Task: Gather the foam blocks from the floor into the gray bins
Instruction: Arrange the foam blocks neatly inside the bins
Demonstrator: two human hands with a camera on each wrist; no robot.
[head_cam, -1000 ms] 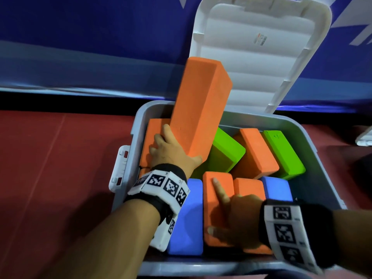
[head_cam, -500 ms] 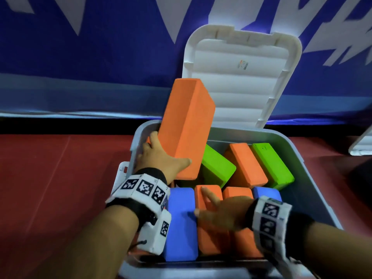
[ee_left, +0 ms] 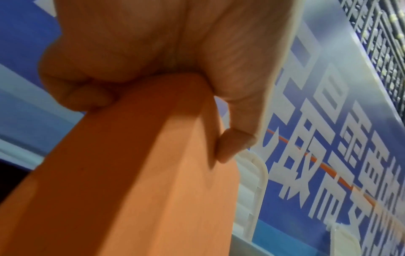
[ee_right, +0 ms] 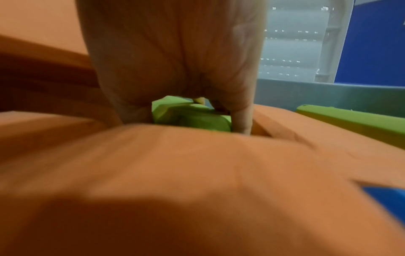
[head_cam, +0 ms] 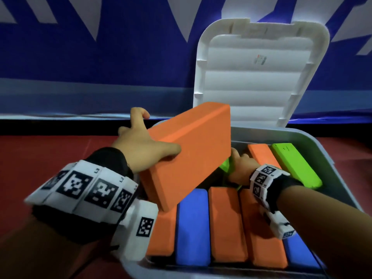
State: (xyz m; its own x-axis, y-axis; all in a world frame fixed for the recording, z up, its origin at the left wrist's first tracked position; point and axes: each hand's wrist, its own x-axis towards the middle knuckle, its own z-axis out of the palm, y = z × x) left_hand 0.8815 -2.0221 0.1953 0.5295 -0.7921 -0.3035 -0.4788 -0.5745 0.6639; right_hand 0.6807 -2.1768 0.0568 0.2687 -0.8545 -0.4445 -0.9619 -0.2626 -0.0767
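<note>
A large orange foam block (head_cam: 187, 156) sits tilted at the frame's centre, raised above the gray bin (head_cam: 330, 156), which fills the lower right with its white lid (head_cam: 259, 77) standing open behind. Inside, along the bottom, orange (head_cam: 227, 224) and blue blocks (head_cam: 192, 226) lie side by side lengthwise. A green block (head_cam: 296, 166) leans at the right.
</note>
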